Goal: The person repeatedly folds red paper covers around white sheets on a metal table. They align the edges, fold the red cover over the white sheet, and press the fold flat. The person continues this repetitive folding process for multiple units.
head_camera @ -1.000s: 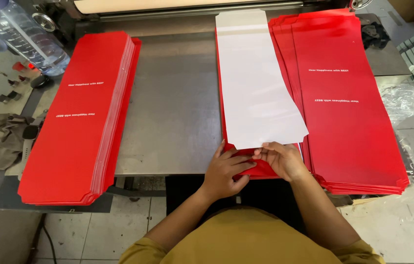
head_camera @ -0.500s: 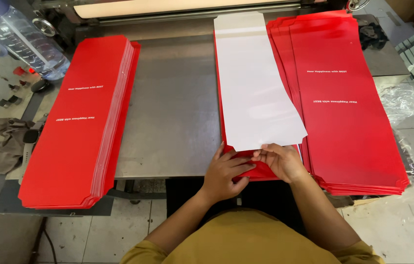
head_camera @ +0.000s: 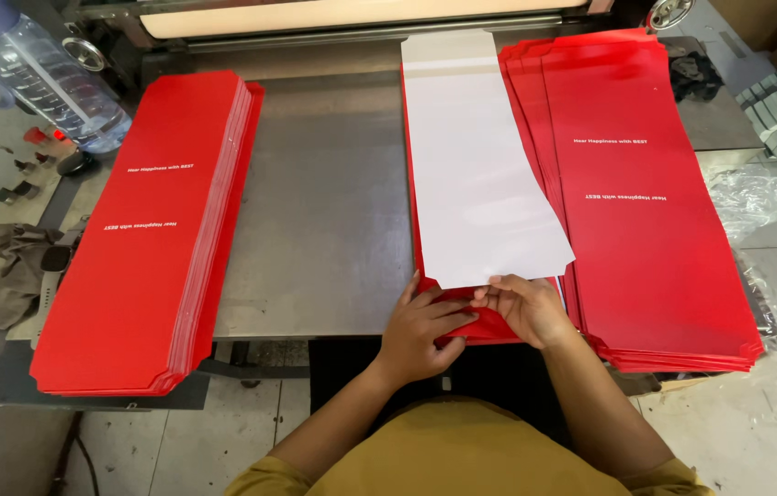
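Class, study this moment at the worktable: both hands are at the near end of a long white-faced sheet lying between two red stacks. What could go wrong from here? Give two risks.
1. The white-faced sheet overlaps the fanned right red stack; pulling it might drag those sheets askew.
2. The left hand and right hand grip only the sheet's near end, so the long card may bend or crease if lifted.

I see a grey metal worktop (head_camera: pixel 324 230). A tall stack of long red card sheets (head_camera: pixel 145 230) covers its left edge, a fanned stack of red card sheets (head_camera: pixel 646 230) its right edge, and a white-faced card sheet (head_camera: pixel 480 165) lies beside the latter.
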